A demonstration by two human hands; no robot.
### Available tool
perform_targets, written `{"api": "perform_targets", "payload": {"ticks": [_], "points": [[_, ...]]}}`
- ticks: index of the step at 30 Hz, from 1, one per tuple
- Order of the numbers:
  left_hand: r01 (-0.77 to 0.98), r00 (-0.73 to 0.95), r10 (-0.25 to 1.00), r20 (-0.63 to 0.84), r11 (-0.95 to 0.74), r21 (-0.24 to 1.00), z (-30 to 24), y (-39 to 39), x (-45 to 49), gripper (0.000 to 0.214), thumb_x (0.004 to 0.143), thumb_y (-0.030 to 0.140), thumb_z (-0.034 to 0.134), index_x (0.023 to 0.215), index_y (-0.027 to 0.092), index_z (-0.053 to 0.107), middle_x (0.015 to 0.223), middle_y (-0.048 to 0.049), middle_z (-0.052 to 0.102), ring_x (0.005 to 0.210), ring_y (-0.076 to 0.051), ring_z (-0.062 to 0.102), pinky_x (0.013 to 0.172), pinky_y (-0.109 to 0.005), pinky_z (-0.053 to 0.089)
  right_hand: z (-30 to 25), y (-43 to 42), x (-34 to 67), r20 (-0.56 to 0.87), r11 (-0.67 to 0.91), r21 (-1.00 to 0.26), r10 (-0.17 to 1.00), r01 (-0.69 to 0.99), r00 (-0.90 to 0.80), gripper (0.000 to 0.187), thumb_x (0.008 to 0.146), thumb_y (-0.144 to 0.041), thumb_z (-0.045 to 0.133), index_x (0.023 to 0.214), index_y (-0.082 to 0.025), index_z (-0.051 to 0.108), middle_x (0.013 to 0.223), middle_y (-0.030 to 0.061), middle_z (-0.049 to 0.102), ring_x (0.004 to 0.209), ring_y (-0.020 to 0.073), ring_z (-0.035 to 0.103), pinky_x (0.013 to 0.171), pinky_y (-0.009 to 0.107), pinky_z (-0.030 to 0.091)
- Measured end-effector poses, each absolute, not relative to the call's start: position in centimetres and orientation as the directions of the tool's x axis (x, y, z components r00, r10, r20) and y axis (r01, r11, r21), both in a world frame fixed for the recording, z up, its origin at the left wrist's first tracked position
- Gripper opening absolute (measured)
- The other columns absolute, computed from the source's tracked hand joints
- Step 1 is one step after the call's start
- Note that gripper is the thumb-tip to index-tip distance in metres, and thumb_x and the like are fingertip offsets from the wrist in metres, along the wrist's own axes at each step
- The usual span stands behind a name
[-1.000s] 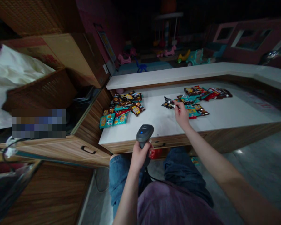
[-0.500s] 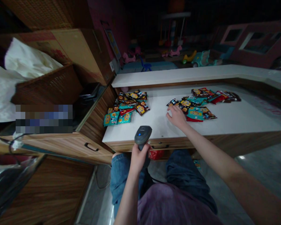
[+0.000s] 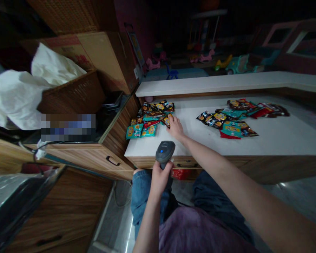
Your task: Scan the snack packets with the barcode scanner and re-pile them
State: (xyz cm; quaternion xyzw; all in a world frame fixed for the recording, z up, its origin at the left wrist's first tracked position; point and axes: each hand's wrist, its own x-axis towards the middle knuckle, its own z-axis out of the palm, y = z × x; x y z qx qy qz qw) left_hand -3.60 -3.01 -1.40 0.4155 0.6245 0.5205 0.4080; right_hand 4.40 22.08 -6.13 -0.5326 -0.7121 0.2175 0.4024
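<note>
My left hand (image 3: pixel 160 176) is closed round the grip of a dark handheld barcode scanner (image 3: pixel 165 151), held in front of the counter's near edge. My right hand (image 3: pixel 176 128) reaches across to the left pile of snack packets (image 3: pixel 144 123) on the white counter (image 3: pixel 265 138). Its fingers are curled on a dark and orange snack packet (image 3: pixel 166 120) at that pile's right edge. A second pile of packets (image 3: pixel 230 121) lies further right, away from both hands.
A raised white ledge (image 3: pixel 226 82) runs behind the counter. To the left are wooden drawers (image 3: pixel 94 160), a wicker basket (image 3: pixel 73 95) with white cloth (image 3: pixel 18 96), and a cardboard box (image 3: pixel 105 56). A red packet (image 3: pixel 179 174) sits under the counter. Toys stand in the dark background.
My right hand took a packet at the right pile and carried it leftwards across the counter to the left pile. The scanner hand stayed about where it was. The camera turned left.
</note>
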Motion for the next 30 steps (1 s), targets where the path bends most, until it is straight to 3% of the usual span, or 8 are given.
{"api": "perform_targets", "payload": {"ticks": [3, 6, 9, 13, 17, 24, 30], "points": [[0.087, -0.313, 0.947, -0.078, 0.111, 0.99, -1.7, -3.0, -3.6, 0.033, 0.077, 0.049, 0.072, 0.075, 0.017, 0.066, 0.056, 0.001, 0.06, 0.051, -0.013, 0.053, 0.057, -0.025, 0.044, -6.4, 21.9, 6.6, 0.286, 0.284, -0.927, 0.958, 0.247, -0.027, 0.039, 0.075, -0.018, 0.069, 0.113, -0.022, 0.061, 0.118, 0.0118, 0.068, 0.116, 0.0321, 0.061, 0.111, 0.053, 0.046], [0.078, -0.283, 0.956, -0.077, 0.103, 0.992, -1.9, -2.9, -3.3, 0.033, 0.079, 0.05, 0.071, 0.077, 0.017, 0.066, 0.057, 0.0013, 0.06, 0.05, -0.013, 0.052, 0.057, -0.025, 0.045, -6.7, 21.0, 9.4, 0.241, 0.24, -0.966, 0.97, 0.095, 0.009, 0.028, 0.081, -0.034, 0.065, 0.107, -0.025, 0.059, 0.103, 0.0051, 0.071, 0.1, 0.0264, 0.068, 0.101, 0.051, 0.055], [0.091, -0.258, 0.965, -0.056, 0.081, 0.993, -2.0, -2.7, -2.9, 0.032, 0.079, 0.049, 0.071, 0.077, 0.017, 0.067, 0.059, 0.001, 0.061, 0.051, -0.012, 0.052, 0.057, -0.025, 0.045, -7.1, 19.5, 12.3, 0.181, 0.181, -0.982, 0.983, -0.06, 0.01, 0.027, 0.085, -0.044, 0.06, 0.105, -0.026, 0.058, 0.102, 0.0037, 0.073, 0.095, 0.0237, 0.073, 0.091, 0.047, 0.062], [0.11, -0.245, 0.968, -0.047, 0.076, 0.991, -2.1, -2.5, -2.4, 0.029, 0.079, 0.046, 0.071, 0.076, 0.017, 0.067, 0.059, 0.0006, 0.061, 0.051, -0.012, 0.052, 0.056, -0.025, 0.044, -7.9, 17.2, 15.4, 0.093, 0.077, -0.949, 0.995, -0.305, -0.038, 0.029, 0.084, -0.045, 0.071, 0.102, -0.026, 0.058, 0.099, 0.0032, 0.077, 0.087, 0.023, 0.077, 0.085, 0.048, 0.066], [0.086, -0.224, 0.973, -0.045, 0.065, 0.994, -1.9, -2.3, -1.9, 0.029, 0.079, 0.045, 0.071, 0.078, 0.017, 0.067, 0.059, 0.0004, 0.061, 0.05, -0.012, 0.052, 0.055, -0.024, 0.044, -8.3, 15.9, 17.0, -0.004, -0.09, -0.77, 0.991, -0.631, -0.136, 0.033, 0.078, -0.032, 0.085, 0.099, -0.027, 0.061, 0.092, 0.001, 0.079, 0.08, 0.0235, 0.078, 0.081, 0.048, 0.068], [0.108, -0.262, 0.963, -0.061, 0.092, 0.99, -0.9, -2.0, -1.5, 0.029, 0.075, 0.046, 0.071, 0.074, 0.017, 0.066, 0.054, 0.0019, 0.058, 0.048, -0.012, 0.05, 0.054, -0.024, 0.043, -8.3, 15.9, 17.2, -0.037, -0.122, -0.734, 0.989, -0.668, -0.14, 0.027, 0.081, -0.033, 0.082, 0.098, -0.026, 0.063, 0.087, -0.0013, 0.078, 0.074, 0.0194, 0.075, 0.074, 0.037, 0.066], [0.147, -0.263, 0.963, -0.063, 0.105, 0.984, -0.8, -1.9, -1.5, 0.027, 0.073, 0.044, 0.067, 0.069, 0.017, 0.066, 0.052, 0.0016, 0.057, 0.05, -0.012, 0.05, 0.055, -0.024, 0.042, -8.6, 16.1, 17.1, -0.029, -0.109, -0.731, 0.991, -0.674, -0.13, 0.028, 0.08, -0.037, 0.08, 0.1, -0.026, 0.064, 0.088, -0.0011, 0.078, 0.077, 0.0199, 0.075, 0.076, 0.037, 0.064]]}}
